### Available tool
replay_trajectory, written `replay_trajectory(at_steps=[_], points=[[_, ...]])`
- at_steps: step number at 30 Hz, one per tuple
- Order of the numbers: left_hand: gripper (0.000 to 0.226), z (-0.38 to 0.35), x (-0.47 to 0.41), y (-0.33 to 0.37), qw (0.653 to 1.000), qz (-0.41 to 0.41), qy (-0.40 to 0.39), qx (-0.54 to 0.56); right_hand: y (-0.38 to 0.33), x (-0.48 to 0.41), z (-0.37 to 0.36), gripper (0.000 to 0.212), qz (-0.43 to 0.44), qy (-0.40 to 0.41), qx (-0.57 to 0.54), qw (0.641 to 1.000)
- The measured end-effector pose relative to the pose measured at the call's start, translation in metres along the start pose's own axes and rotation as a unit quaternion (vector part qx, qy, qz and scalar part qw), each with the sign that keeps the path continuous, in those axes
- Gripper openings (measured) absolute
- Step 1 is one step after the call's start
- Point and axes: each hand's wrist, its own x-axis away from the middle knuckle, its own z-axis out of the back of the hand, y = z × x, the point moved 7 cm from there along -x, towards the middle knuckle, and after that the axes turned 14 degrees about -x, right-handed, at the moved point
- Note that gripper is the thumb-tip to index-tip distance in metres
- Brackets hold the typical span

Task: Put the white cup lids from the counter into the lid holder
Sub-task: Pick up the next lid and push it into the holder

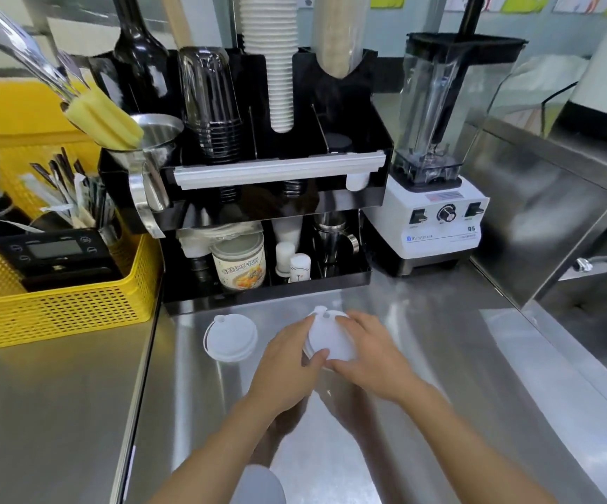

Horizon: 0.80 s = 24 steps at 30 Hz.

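White plastic filled the grip at the lower centre of the frame: both hands held a small stack of lids (331, 338) between them, tilted up off the steel counter (440, 376). The left hand (287, 361) clasped the stack from the left with its thumb across the near edge, and the right hand (371, 352) closed on it from the right, fingers (352, 320) laid over the far rim. How many lids sat in the stack could not be told.

Just left of the hands, a single white lid (231, 338) lay flat on the counter, apart from the stack and touched by neither hand.

Above the hands, in the middle of the frame, stood the black lid holder (280, 169), a tiered rack with compartments. Its upper tier carried a column of white cups (276, 67) and a stack of clear cups (214, 103); the lower shelf held a can (238, 261) and small bottles.

To the right of the rack stood a white-based blender (436, 176) with a clear jar. At the left edge of the frame a yellow basket (65, 307) sat on the counter, holding a black scale (58, 249) and wrapped straws
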Motion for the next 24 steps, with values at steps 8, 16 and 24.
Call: replay_trajectory(at_steps=[8,16,24], points=[[0.059,0.116,-0.067,0.073,0.985,-0.109,0.128,-0.042,-0.091,-0.048,0.114,0.063,0.119,0.107,-0.010,0.987],[0.055,0.191,-0.129,0.134,0.964,-0.180,0.187,-0.048,-0.140,-0.100,0.203,0.065,0.152,0.144,0.010,0.978],[0.053,0.213,-0.196,0.143,0.965,-0.178,0.166,-0.097,-0.143,-0.168,0.237,0.066,0.118,0.091,0.058,0.987]])
